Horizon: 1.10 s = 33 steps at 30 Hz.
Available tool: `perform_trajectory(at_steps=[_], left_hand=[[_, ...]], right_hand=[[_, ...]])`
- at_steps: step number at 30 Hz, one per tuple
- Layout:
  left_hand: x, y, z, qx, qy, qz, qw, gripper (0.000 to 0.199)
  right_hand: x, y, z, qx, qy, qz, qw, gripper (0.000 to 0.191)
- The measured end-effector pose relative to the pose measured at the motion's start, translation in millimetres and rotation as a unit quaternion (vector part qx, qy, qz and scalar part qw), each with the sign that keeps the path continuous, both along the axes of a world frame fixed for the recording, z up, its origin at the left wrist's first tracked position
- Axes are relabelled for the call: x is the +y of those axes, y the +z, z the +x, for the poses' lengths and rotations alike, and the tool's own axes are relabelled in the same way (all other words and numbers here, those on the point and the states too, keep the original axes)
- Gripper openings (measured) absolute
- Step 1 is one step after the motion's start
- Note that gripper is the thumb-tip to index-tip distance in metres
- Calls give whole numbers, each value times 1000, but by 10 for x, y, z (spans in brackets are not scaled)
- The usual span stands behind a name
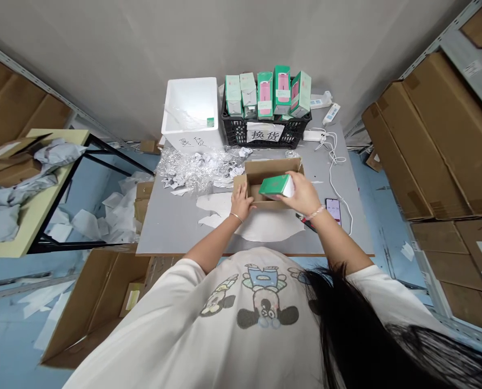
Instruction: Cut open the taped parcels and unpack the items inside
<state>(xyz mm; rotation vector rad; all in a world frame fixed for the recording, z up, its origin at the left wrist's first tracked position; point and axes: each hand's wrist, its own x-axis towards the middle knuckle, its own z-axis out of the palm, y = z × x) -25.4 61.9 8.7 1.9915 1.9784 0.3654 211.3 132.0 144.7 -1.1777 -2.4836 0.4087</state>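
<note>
An opened brown cardboard box (261, 205) stands on the grey table in front of me. My left hand (241, 203) grips its left front corner, fingers over the side flap and thumb at the front wall. My right hand (301, 194) is closed around the white end of a small green and white product box (274, 185). That product box is tilted over the opening of the cardboard box; whether it touches the inside I cannot tell. White paper (261, 224) lies beneath the cardboard box. A dark tool with a red part (302, 218) lies partly under my right wrist.
Behind stand a white foam bin (190, 105) and a black crate (235, 131) with several green boxes. Crumpled paper and clear wrap (200, 167) lie left. A phone (333, 209) and white cable (330, 173) lie right. Large cartons (423, 140) flank the table.
</note>
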Motion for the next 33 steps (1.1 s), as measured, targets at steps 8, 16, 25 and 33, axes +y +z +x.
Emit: perform_trajectory(at_steps=[8, 16, 25, 33], left_hand=[[310, -11, -71, 29, -36, -55, 997, 30], [-122, 162, -29, 39, -88, -38, 995, 58], [-552, 299, 281, -40, -163, 49, 985, 53], [-598, 236, 849, -81, -266, 9, 961, 74]], right_hand=[[-463, 413, 251, -19, 56, -23, 998, 79], [-815, -943, 2, -96, 125, -179, 971, 71], [-795, -998, 218, -121, 158, -113, 974, 76], [-1180, -1448, 588, 77, -89, -130, 985, 101]])
